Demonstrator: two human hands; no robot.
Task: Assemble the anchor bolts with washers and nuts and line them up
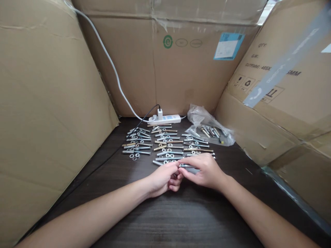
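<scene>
Both forearms stretch across the dark table (181,217). At its middle the left hand (165,179) and right hand (204,170) meet, fingertips of each pinching one bolt (186,166) held flat just above the tabletop. Just beyond lie rows of bolts and washers (165,144), then a plastic bag (207,124) and a power strip (165,119) against cardboard boxes (181,69).

Cardboard boxes (46,103), power strip (168,119), plastic bag (200,115)

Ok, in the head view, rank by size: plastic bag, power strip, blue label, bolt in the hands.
Largest: plastic bag
blue label, though it sits farther back
power strip, similar length but slimmer
bolt last, partly hidden
</scene>
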